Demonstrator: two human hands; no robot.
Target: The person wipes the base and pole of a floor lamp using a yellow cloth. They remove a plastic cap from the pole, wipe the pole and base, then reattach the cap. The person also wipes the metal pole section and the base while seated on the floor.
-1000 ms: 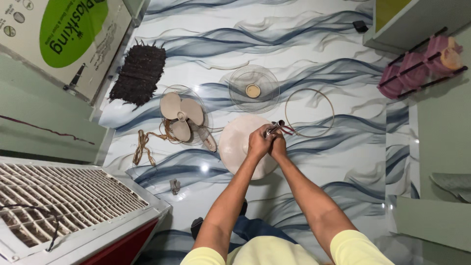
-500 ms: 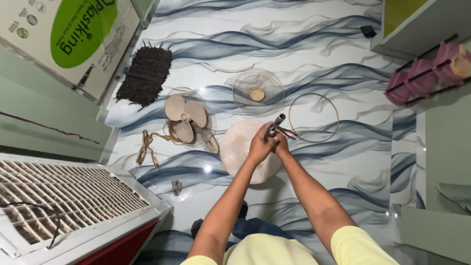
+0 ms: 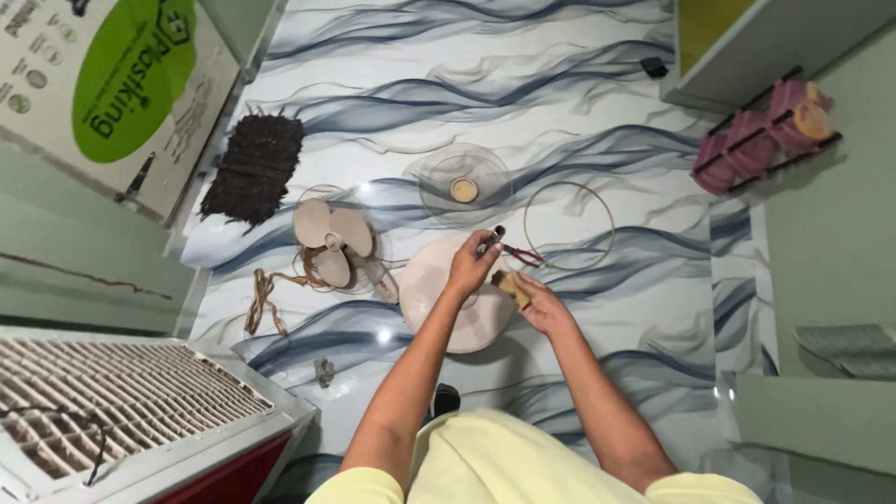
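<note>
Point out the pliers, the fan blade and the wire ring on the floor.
pliers point(image 3: 511, 250), head view, on the red handles beside the left hand.
fan blade point(image 3: 332, 236), head view, on its hub.
wire ring point(image 3: 528, 207), head view, on its left rim.

Two hands are working over the floor: the left hand and the right hand. One pair of pliers is showing there, and one small tan block. One round base is lying on the floor. One fan blade, one clear guard, one wire ring and one cord are lying around it. One dark mat is sitting toward the floor's left edge, and one box at its left corner.
</note>
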